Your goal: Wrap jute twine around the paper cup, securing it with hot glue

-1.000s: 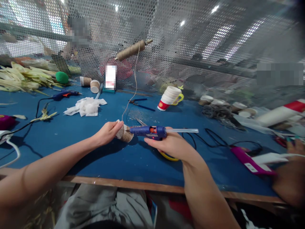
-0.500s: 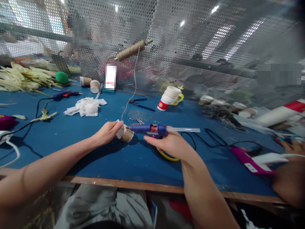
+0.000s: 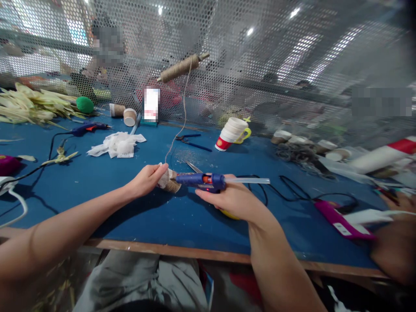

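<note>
My left hand (image 3: 146, 180) is closed around a small paper cup (image 3: 169, 182) partly wrapped in brown twine, held on its side just above the blue table (image 3: 130, 212). My right hand (image 3: 232, 199) grips a blue hot glue gun (image 3: 203, 180) with a clear glue stick sticking out of its back. The gun's nozzle touches the cup's wrapped side. A strand of twine (image 3: 183, 117) runs up from the cup to a spool (image 3: 178, 69) on the perforated metal screen.
Scissors (image 3: 191, 166) lie just behind the cup. Further back are a stack of paper cups (image 3: 232, 132), pliers (image 3: 191, 142), white gauze (image 3: 117, 145), another glue gun (image 3: 87, 128) and dried leaves (image 3: 32, 106). Black cables and a pink device (image 3: 339, 219) lie right. Another person's hand (image 3: 394, 240) is at the right edge.
The glue gun's nozzle has shifted slightly left and down along the cup. My left hand has stayed where it was, holding the cup.
</note>
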`<state>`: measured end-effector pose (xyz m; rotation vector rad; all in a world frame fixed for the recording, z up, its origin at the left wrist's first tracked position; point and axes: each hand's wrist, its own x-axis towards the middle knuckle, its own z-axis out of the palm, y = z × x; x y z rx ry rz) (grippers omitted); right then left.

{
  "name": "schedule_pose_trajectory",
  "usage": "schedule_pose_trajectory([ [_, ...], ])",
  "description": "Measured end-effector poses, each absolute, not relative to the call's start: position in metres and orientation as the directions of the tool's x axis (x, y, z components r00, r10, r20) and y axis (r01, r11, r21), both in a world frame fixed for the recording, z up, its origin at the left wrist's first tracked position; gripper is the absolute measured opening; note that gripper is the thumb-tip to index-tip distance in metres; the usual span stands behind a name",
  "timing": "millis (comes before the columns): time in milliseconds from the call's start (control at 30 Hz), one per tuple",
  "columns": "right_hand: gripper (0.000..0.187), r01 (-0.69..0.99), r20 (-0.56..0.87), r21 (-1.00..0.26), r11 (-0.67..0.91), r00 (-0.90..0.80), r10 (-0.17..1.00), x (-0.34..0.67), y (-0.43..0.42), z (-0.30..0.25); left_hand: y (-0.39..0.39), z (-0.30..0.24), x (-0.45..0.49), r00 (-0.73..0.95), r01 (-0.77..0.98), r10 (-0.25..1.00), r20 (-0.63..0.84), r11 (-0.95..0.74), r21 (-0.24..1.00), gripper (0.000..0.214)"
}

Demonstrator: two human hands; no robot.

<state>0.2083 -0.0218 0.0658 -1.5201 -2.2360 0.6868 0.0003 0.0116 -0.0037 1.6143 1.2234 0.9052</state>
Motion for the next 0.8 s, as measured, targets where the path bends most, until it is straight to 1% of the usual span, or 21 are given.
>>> schedule_pose_trajectory([
  [200,0.028,0.771,0.017,-0.539,0.34,-0.394,0.919,0.2071,-0.0237,0.0644,0.0112,-0.0027,-0.0001,0.234,0.309,0.97,0.058,-0.131,0.942,0.052],
  [433,0.02,0.718,0.021,-0.603,0.346,-0.42,0.907,0.2074,-0.0251,0.0648,0.0105,-0.0014,-0.0003,0.238,0.314,0.969,0.063,-0.138,0.939,0.052],
  [633,0.022,0.727,0.038,-0.582,0.364,-0.422,0.906,0.2073,-0.0254,0.0628,0.0112,-0.0024,-0.0009,0.244,0.322,0.967,0.068,-0.146,0.936,0.052],
  [800,0.026,0.755,0.065,-0.548,0.361,-0.392,0.918,0.2085,-0.0236,0.0628,0.0115,-0.0021,-0.0002,0.236,0.34,0.97,0.053,-0.133,0.931,0.051],
])
